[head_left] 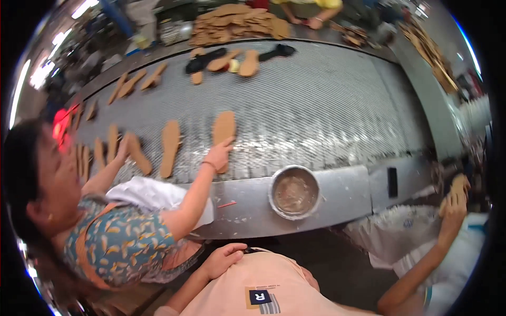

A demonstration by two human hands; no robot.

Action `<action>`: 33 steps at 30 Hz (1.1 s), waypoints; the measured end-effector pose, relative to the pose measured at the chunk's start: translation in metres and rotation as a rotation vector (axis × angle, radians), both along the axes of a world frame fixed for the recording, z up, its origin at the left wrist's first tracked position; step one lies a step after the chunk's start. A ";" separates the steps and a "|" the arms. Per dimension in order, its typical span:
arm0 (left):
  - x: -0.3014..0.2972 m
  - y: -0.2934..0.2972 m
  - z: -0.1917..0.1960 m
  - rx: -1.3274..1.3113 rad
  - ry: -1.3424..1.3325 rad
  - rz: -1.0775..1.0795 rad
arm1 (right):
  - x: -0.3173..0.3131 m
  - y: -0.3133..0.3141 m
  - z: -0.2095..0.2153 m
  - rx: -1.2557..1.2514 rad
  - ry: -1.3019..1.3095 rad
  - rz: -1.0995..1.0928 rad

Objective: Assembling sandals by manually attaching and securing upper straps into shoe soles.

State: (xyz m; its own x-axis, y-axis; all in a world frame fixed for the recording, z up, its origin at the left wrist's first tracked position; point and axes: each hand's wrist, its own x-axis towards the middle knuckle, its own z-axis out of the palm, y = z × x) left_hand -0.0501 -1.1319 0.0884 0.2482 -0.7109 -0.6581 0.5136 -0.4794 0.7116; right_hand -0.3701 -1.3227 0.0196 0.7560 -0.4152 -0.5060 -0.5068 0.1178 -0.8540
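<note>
We look down at our own left hand [225, 259], half open, its fingers together and slightly bent, resting against the front of our peach shirt [284, 295] at the waist; we see nothing gripped in it. Of our right hand [310, 278], only a small edge shows past the shirt's other side, so we cannot tell how far open it is or whether it has hold of anything.

Ahead of our hands, apart from both, a round bowl [294, 193] with cloudy contents stands on a grey metal ledge [348, 190]. Between the bowl and the person on our left, a thin red stick [226, 204] lies on the ledge; to the bowl's right is a black block [392, 182].

Beyond the ledge spreads a ribbed grey surface [327, 95]. Tan shoe soles [170, 142] lie on it, forward and left of our left hand. A co-worker in a patterned top [124, 242] touches one sole with each hand. Far to the right of our right hand, another person's hand [453, 205] holds a tan piece [459, 184]. Farthest ahead, soles are heaped in a pile [237, 23], near someone in yellow sleeves [329, 5]
</note>
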 end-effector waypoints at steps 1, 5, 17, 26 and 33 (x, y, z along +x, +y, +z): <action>-0.002 0.014 0.000 0.023 0.002 0.079 | -0.007 0.007 -0.014 0.028 0.060 -0.007; -0.012 0.038 -0.013 -0.046 0.026 0.159 | 0.008 0.018 0.020 -0.039 0.121 0.008; -0.089 0.126 -0.061 -0.165 0.261 0.318 | -0.038 0.077 0.029 -0.166 0.258 0.185; -0.127 0.166 -0.080 -0.273 0.284 0.342 | -0.076 0.111 0.031 -0.240 0.255 0.170; -0.154 0.180 -0.094 -0.294 0.270 0.387 | -0.078 0.105 0.025 -0.223 0.243 0.182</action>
